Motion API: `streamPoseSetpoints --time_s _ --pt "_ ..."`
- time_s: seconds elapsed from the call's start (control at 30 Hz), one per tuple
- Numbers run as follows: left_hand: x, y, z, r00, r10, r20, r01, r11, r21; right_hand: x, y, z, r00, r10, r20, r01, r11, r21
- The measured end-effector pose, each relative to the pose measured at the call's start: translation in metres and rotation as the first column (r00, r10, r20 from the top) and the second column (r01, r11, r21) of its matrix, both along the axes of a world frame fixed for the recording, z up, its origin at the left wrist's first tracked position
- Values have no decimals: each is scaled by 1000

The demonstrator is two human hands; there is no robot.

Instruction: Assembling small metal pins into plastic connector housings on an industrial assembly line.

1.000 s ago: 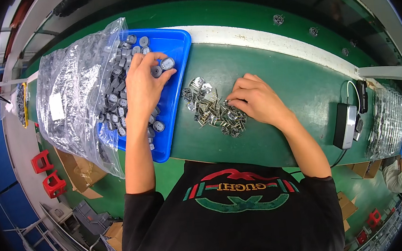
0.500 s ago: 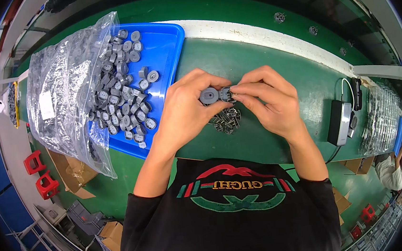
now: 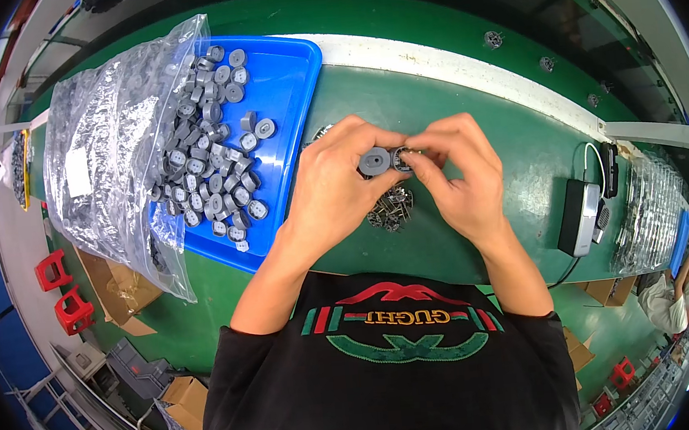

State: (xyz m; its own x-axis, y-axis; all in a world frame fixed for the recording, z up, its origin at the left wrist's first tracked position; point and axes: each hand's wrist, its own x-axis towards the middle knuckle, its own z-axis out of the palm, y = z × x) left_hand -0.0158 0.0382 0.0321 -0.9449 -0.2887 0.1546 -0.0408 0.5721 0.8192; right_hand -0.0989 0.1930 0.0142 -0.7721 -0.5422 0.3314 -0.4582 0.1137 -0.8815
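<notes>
My left hand (image 3: 327, 185) is closed around two grey round plastic parts. One grey disc-shaped part (image 3: 373, 162) shows its flat face with a small central hole. Right beside it, a second grey part (image 3: 398, 159) turns its hollow side with metal bits inside toward view. The fingers of my right hand (image 3: 465, 173) pinch at this second part; whatever small piece they hold is hidden by the fingertips. Beneath the hands lies a pile of small metal pins (image 3: 394, 209) on the green table (image 3: 454, 246).
At the left, a blue tray (image 3: 288, 81) bears many loose grey round parts (image 3: 214, 177), spilling from a clear plastic bag (image 3: 101, 154). A black-and-white device (image 3: 579, 217) with a cable stands at the right. Beyond the white ledge (image 3: 430, 72), small metal clusters (image 3: 494, 40) lie on a green surface.
Both hands have drawn slightly closer together. The second grey part has turned from its side so its hollow faces up, and my right fingertips have moved over it. The whole view has shifted a little.
</notes>
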Motion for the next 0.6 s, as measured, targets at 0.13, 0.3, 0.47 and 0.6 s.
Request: streamPoseSetpoints --time_s 0.13,0.3,0.47,0.6 --pt "-4 0 -8 998 34 -59 -35 999 -10 -9 5 -5 624 146 767 -122 989 -89" --pt "-1 -12 -21 982 116 -150 -138 980 -141 -46 -5 -8 1000 28 2 -27 953 302" --pt "14 -40 -6 917 358 -176 -380 918 -114 -175 -1 -54 931 -199 -306 309 875 372" --pt "35 -60 -18 897 414 -152 -339 867 366 -207 1 -69 903 -258 -344 419 707 569"
